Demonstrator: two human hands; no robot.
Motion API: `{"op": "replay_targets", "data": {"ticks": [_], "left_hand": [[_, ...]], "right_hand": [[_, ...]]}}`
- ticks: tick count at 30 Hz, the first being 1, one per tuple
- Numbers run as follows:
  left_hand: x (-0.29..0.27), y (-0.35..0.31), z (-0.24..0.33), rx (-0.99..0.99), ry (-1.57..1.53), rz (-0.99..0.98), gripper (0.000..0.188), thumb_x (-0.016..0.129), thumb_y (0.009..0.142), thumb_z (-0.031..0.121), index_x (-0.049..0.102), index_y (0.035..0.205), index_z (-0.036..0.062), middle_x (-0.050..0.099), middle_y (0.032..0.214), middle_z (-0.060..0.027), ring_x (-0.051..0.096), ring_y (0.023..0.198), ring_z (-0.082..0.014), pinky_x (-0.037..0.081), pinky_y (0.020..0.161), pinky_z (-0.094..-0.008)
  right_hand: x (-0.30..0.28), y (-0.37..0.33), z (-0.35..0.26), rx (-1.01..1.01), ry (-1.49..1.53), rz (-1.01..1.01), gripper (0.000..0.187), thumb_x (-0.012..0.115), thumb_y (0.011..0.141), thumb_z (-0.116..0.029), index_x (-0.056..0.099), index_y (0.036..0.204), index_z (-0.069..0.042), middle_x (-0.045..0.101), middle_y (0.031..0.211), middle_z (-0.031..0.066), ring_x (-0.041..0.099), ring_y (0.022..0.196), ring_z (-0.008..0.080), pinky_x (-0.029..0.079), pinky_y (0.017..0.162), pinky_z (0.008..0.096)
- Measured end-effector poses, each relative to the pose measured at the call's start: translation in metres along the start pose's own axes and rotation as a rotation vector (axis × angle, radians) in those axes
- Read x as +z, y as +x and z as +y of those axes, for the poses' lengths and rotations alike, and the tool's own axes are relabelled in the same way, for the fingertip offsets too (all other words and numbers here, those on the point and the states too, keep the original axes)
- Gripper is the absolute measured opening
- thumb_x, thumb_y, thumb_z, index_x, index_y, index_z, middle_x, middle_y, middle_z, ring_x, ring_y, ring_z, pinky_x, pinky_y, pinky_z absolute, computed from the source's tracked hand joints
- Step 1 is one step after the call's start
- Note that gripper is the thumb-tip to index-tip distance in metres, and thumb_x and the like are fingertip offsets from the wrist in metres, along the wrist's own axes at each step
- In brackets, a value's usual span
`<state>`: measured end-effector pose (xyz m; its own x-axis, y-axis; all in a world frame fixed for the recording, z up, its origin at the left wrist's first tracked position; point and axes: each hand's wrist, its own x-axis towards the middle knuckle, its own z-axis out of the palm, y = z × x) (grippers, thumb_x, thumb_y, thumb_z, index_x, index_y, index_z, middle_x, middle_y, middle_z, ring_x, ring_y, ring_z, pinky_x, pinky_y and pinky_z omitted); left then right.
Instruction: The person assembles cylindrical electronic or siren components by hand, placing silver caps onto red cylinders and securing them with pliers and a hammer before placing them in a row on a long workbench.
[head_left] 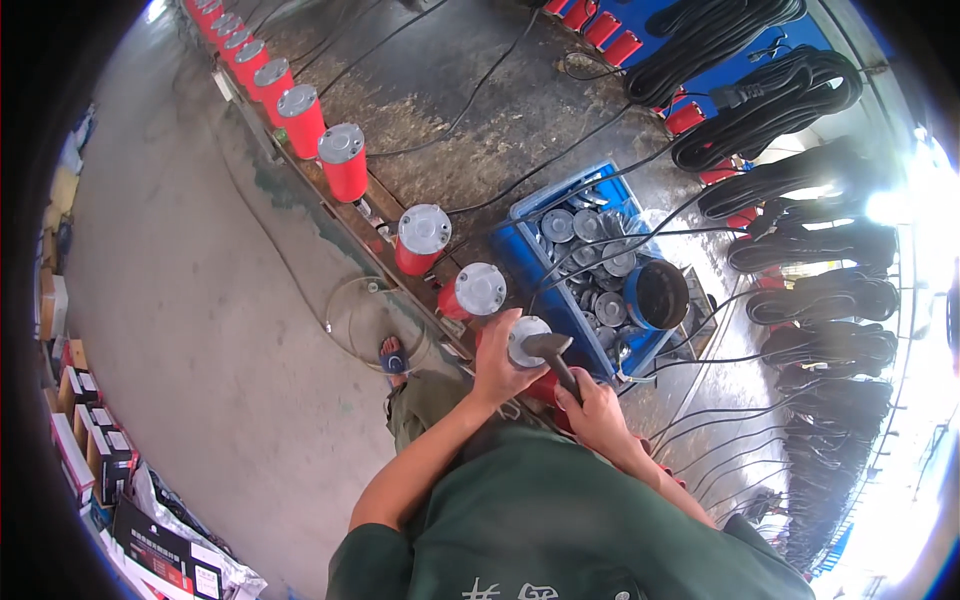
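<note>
While my left grip (497, 362) steadies the silver-topped red cylinder (520, 336) (just beside a blue crate (548, 300)), I note my right grip (598, 408) holding a hammer (549, 346), head over that top.

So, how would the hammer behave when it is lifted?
The hammer is probably head-heavy, since its broad head looks metallic. It should stay stiff, as its handle looks straight. It may tip head-first if the right hand gripping it loosens.

White glare (905, 205) at right, fisheye-curved edges, black corners
</note>
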<state>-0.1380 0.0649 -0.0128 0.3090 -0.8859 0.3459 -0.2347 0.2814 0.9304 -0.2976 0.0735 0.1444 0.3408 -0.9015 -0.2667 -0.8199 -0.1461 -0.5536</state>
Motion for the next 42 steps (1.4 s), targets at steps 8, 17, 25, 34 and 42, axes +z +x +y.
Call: {"op": "replay_targets", "data": {"ticks": [8, 17, 25, 34, 42], "left_hand": [[0.004, 0.007, 0.007, 0.047, -0.023, 0.027, 0.091, 0.095, 0.062, 0.011, 0.053, 0.142, 0.0022, 0.062, 0.136, -0.0206, 0.062, 0.123, -0.0414, 0.052, 0.104, -0.0484], [0.003, -0.001, 0.002, 0.003, -0.037, 0.010, 0.092, 0.097, 0.064, 0.014, 0.051, 0.144, 0.0019, 0.060, 0.139, -0.0204, 0.060, 0.127, -0.0411, 0.048, 0.108, -0.0481], [0.002, -0.001, 0.001, -0.018, -0.068, 0.001, 0.097, 0.100, 0.060, 0.014, 0.053, 0.145, 0.0036, 0.061, 0.139, -0.0202, 0.059, 0.129, -0.0409, 0.045, 0.109, -0.0487], [0.003, 0.001, 0.005, 0.015, -0.018, 0.035, 0.094, 0.098, 0.063, 0.012, 0.053, 0.144, 0.0021, 0.062, 0.137, -0.0207, 0.061, 0.126, -0.0414, 0.052, 0.107, -0.0474], [0.003, 0.003, 0.004, 0.047, -0.015, 0.035, 0.090, 0.097, 0.067, 0.015, 0.053, 0.144, 0.0022, 0.062, 0.136, -0.0202, 0.062, 0.123, -0.0410, 0.052, 0.105, -0.0474]], "right_hand": [[0.005, -0.007, 0.017, 0.041, -0.021, 0.038, 0.031, 0.066, 0.104, -0.026, 0.063, 0.123, -0.002, 0.069, 0.080, 0.0265, 0.070, 0.076, 0.0490, 0.052, 0.067, 0.0545], [0.005, -0.003, 0.020, 0.027, -0.043, -0.015, 0.029, 0.065, 0.104, -0.025, 0.062, 0.118, 0.000, 0.069, 0.079, 0.0253, 0.070, 0.074, 0.0472, 0.053, 0.067, 0.0528], [0.006, -0.002, 0.011, 0.062, -0.058, -0.004, 0.030, 0.068, 0.102, -0.028, 0.066, 0.118, -0.003, 0.071, 0.081, 0.0238, 0.070, 0.076, 0.0484, 0.053, 0.068, 0.0527], [0.003, -0.002, 0.013, 0.072, -0.037, -0.019, 0.032, 0.065, 0.103, -0.028, 0.063, 0.120, -0.001, 0.071, 0.084, 0.0283, 0.072, 0.081, 0.0482, 0.054, 0.071, 0.0524], [0.006, 0.004, 0.018, 0.105, 0.014, -0.027, 0.033, 0.067, 0.103, -0.030, 0.063, 0.112, 0.001, 0.071, 0.088, 0.0288, 0.070, 0.084, 0.0495, 0.054, 0.074, 0.0522]]}}
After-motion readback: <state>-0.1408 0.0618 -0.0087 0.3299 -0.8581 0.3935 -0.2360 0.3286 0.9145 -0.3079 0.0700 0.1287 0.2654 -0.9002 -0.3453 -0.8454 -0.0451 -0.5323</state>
